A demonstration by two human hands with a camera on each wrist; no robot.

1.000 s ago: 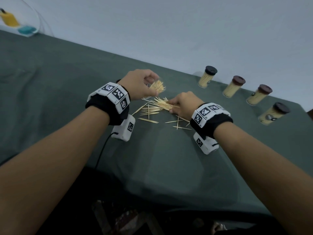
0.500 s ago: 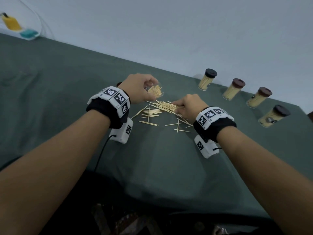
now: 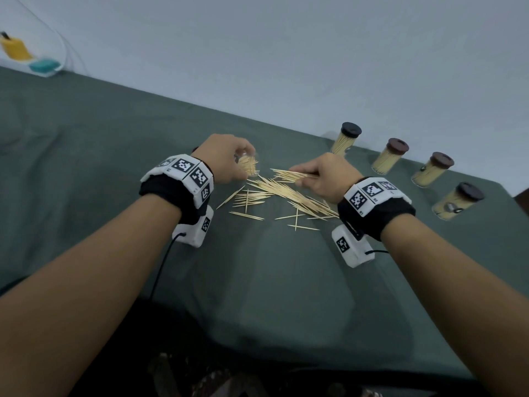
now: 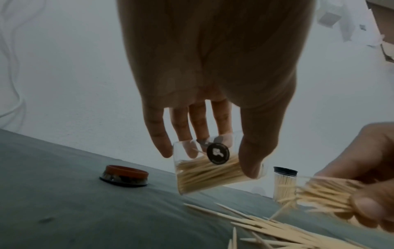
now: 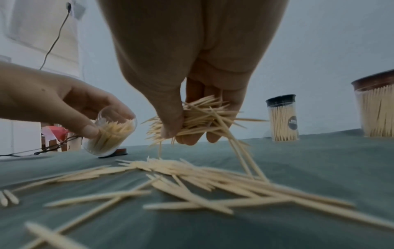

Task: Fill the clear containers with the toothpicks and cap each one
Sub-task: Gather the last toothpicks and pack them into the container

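Fingers of right hand (image 3: 323, 176) pinch toothpicks (image 5: 202, 118); left hand (image 3: 226, 159) grips one container (image 4: 204, 166) (four capped (image 3: 389, 156)).

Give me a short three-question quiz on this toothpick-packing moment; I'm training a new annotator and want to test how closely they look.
1. True or false: the clear container in the left hand is already capped.
2. How many capped, filled containers stand in the row along the far edge of the table in the head view? A) two B) four C) six
3. Fill in: the right hand pinches a bunch of ____.

Key:
1. False. Its mouth is open, and a loose cap lies on the cloth beside it.
2. B.
3. Toothpicks; more lie scattered on the cloth.
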